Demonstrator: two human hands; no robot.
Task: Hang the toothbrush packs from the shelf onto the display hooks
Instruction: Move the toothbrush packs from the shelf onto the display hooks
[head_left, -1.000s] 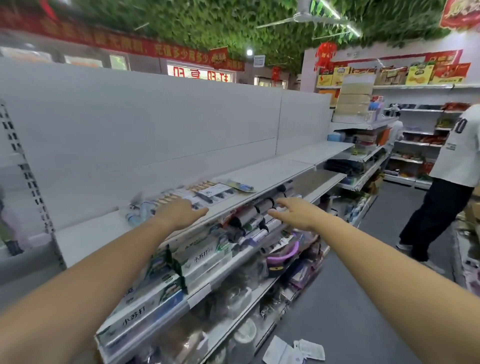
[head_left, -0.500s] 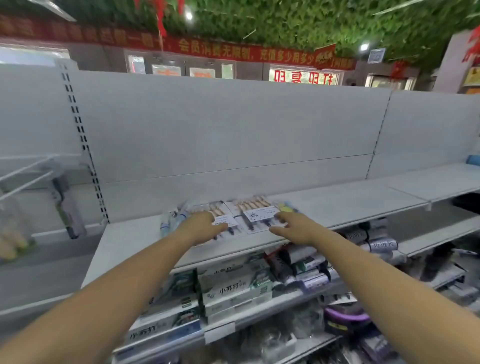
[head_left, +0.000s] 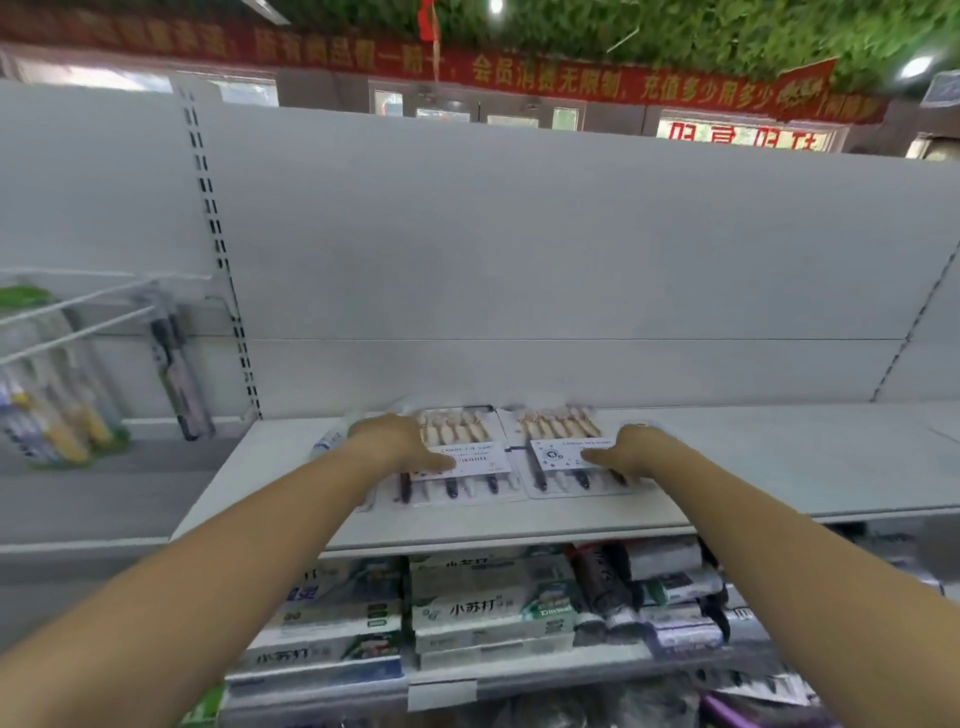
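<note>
Two flat toothbrush packs lie side by side on the white shelf (head_left: 753, 467). My left hand (head_left: 397, 441) rests palm down on the left pack (head_left: 467, 467), thumb across its white label. On the right pack (head_left: 558, 454) lies my right hand (head_left: 631, 449), covering its right half. Whether either hand grips its pack I cannot tell. Another clear pack (head_left: 330, 441) pokes out left of my left hand. The display hooks (head_left: 78, 317) jut out at the far left, with a few toothbrush packs (head_left: 57, 405) hanging from them.
Toothpaste boxes (head_left: 488, 608) and dark tubes (head_left: 654, 587) fill the lower shelf. A slotted upright (head_left: 218, 249) divides the hook section from the bare white back panel (head_left: 519, 249). The shelf runs on to the right.
The view has swung left and closed in on the shelf. Both hands have moved forward from the shelf edge onto the two packs; the right hand came up from the lower shelf.
</note>
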